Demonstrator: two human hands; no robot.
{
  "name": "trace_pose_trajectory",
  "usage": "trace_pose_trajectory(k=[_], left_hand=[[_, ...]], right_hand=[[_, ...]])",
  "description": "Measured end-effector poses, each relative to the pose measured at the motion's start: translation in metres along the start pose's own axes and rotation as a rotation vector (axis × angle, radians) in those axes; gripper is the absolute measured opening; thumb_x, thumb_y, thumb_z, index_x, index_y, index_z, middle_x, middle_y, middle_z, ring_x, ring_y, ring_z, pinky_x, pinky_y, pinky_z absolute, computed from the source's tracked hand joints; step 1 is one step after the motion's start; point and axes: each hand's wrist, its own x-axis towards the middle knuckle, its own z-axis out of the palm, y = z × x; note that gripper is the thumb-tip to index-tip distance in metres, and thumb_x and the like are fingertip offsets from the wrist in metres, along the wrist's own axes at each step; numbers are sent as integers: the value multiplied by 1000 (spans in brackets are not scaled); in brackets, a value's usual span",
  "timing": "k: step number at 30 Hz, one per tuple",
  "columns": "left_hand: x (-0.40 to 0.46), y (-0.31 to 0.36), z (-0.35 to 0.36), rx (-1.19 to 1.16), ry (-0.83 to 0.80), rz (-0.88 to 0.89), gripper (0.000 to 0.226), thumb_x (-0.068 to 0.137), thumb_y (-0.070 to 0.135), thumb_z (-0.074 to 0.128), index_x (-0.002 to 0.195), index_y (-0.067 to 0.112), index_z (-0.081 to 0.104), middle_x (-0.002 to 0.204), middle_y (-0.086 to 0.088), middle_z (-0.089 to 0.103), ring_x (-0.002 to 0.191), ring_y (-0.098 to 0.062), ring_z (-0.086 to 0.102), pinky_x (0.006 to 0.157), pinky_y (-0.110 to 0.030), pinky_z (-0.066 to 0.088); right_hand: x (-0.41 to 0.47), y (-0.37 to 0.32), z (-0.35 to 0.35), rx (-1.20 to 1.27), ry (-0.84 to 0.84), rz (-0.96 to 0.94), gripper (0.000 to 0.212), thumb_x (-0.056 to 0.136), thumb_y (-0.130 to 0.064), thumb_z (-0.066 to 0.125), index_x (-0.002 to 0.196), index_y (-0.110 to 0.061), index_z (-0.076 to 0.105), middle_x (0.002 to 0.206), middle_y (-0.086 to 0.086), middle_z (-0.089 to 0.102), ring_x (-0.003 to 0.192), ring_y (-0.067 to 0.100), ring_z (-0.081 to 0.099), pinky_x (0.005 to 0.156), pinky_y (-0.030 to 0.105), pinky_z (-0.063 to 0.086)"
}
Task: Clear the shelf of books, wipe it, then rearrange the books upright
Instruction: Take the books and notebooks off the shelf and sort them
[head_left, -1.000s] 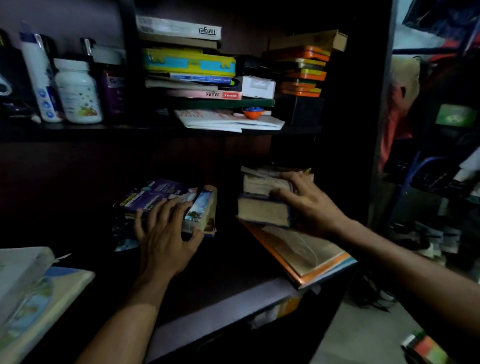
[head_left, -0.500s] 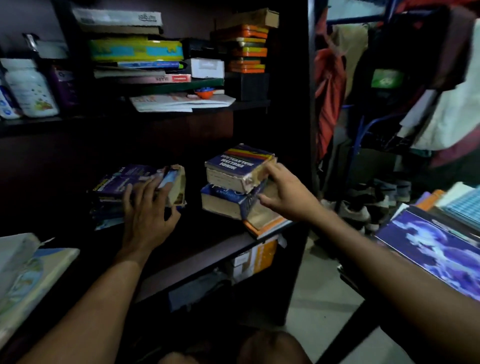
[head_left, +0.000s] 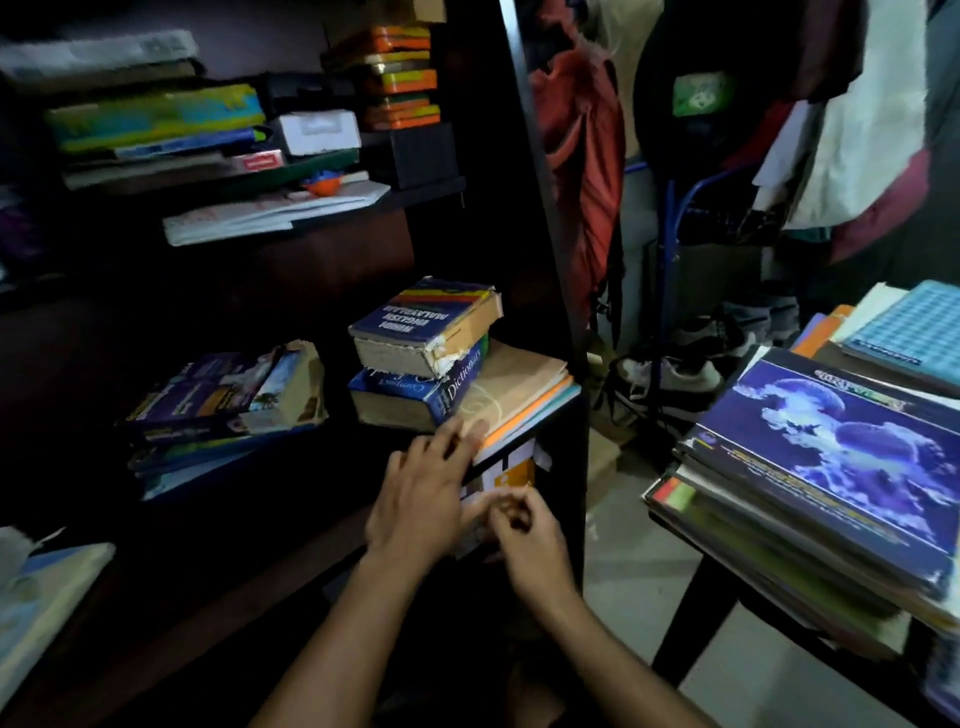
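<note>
Presently on record:

- Shelf (head_left: 291, 540): dark wood, carrying two lots of books, all lying flat.
- Left pile (head_left: 223, 410): several purple and blue paperbacks, stacked askew towards the shelf's left half.
- Right pile: a worn blue dictionary (head_left: 426, 325) with a torn spine lay on top of a second blue dictionary (head_left: 415, 397), both resting on thin tan and orange books (head_left: 524, 395) that overhung the shelf's front right corner.
- Left hand (head_left: 421, 493): fingers straight and spread, fingertips touching the edge of the thin books at the shelf's front; it gripped nothing.
- Right hand (head_left: 524, 540): just beside the left, below the shelf edge, fingers loosely curled; whether it pinched anything could not be told.
- Upper shelf (head_left: 426, 192): flat stacks of books and boxes, blurred.
- Desk (head_left: 691, 618) at right: a stack of large books, the top one (head_left: 841, 457) blue with a pale cloudy picture.
- Clothes (head_left: 582, 156) hung behind the desk.
</note>
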Motion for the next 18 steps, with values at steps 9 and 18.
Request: trace_pose_trajectory(k=[9, 18], left_hand=[[8, 1, 9, -160, 132, -53, 57, 93, 43, 65, 147, 33, 49, 146, 13, 53, 111, -14, 52, 88, -32, 52], [-2, 1, 6, -230, 202, 13, 51, 96, 24, 63, 145, 30, 52, 143, 13, 56, 110, -11, 55, 78, -34, 58]], right_hand=[[57, -75, -14, 408, -22, 314, 60, 90, -35, 73, 131, -2, 44, 96, 17, 58, 67, 22, 70, 64, 44, 63], [68, -73, -27, 350, -71, 283, 54, 89, -39, 74, 121, -3, 50, 112, 18, 65, 85, 30, 73, 59, 45, 62]])
